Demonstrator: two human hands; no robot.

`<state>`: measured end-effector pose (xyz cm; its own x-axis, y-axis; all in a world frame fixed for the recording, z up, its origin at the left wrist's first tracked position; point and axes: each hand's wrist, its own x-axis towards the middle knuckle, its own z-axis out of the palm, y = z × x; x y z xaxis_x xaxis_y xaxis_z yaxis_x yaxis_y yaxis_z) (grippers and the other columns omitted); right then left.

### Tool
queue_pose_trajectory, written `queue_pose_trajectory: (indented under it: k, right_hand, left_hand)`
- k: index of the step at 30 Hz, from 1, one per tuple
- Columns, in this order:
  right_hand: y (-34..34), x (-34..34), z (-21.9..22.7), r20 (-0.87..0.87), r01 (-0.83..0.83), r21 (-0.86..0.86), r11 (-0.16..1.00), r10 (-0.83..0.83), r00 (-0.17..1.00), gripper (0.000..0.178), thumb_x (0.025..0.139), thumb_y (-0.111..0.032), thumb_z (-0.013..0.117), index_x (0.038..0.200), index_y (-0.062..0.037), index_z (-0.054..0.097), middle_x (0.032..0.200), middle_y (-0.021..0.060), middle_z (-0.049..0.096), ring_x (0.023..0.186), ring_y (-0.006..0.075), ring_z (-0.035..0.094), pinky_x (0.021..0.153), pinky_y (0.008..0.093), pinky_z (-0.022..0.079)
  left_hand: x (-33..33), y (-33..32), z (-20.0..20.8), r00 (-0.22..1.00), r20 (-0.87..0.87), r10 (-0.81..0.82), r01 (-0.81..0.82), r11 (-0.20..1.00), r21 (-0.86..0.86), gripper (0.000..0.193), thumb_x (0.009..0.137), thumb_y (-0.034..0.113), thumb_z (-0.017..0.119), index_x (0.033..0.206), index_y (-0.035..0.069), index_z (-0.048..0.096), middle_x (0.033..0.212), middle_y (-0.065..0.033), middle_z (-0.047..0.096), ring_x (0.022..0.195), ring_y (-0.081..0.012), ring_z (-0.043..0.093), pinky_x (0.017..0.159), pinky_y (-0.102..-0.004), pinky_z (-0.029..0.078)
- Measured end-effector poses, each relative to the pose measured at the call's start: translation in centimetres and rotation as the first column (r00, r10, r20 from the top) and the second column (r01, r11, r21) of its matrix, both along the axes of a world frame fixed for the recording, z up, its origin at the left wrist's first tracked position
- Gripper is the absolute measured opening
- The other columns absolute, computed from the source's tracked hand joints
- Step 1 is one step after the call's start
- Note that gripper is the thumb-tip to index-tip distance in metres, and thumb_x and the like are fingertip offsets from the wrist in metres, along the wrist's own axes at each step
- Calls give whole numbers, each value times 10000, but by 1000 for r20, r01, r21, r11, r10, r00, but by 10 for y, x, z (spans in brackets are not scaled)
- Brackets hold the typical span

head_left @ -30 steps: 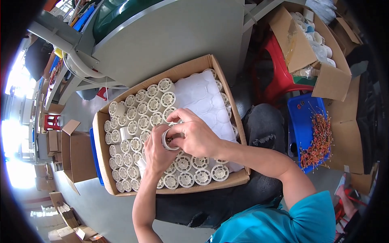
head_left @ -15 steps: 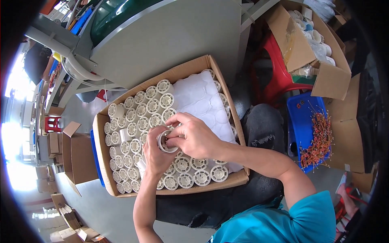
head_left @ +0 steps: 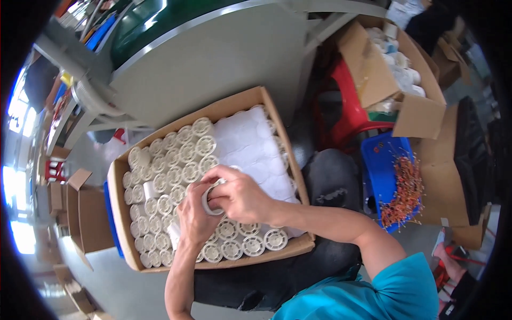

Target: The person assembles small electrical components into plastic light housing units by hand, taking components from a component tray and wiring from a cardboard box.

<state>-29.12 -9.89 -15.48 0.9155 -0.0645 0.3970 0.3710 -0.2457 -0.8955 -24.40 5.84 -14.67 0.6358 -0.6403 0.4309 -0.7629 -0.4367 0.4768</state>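
Observation:
My left hand (head_left: 196,217) is closed round a short white plastic cylinder (head_left: 213,212), its open end turned up. The fingers of my right hand (head_left: 242,196) are bent and reach into that opening; what their tips grip inside is hidden. Both hands are over a large cardboard box (head_left: 115,210) that lies across my lap. Rows of white round plastic parts with slotted, spoked ends (head_left: 231,249) fill the box below and around my hands. A white sheet (head_left: 246,141) covers the parts on the right side, showing round dents.
At the right, a blue bin (head_left: 380,160) holds a tangle of orange-red wired pieces (head_left: 401,193). Behind it, a red stool (head_left: 341,109) bears an open carton (head_left: 368,69) of white parts. A grey machine panel (head_left: 208,64) rises beyond my box. Another carton (head_left: 96,218) stands left.
The whole view has shifted, so the box and bins sit further left and lower. Both hands keep nearly the same hold on the white cylinder.

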Motion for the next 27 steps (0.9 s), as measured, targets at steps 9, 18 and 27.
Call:
queue_pose_trajectory:
  k: [9,18,27]
  right_hand:
    - [13,13,-6,-142,-167,187,968,195,970,127,673,-46,712,786,7,731,1080,144,621,963,294,626,834,371,507]
    - [-3,7,0,-232,-78,274,958,145,962,89,691,-2,706,773,23,728,1057,106,628,977,280,620,840,362,501]
    - [-39,18,27,99,318,236,918,-349,932,270,918,-52,620,1181,10,618,1146,127,556,1028,270,594,861,354,492]
  left_hand:
    - [4,34,-21,975,-110,194,-189,981,55,602,681,111,816,1210,58,532,1120,-161,622,993,-313,639,824,-414,507]
    - [6,-1,-16,971,196,133,-124,991,-56,433,799,366,809,1065,95,601,969,-149,686,827,-291,674,663,-421,550]
    - [132,-43,86,654,738,167,-245,969,-1,645,667,519,866,1037,42,640,920,-99,618,776,-294,620,688,-430,528]
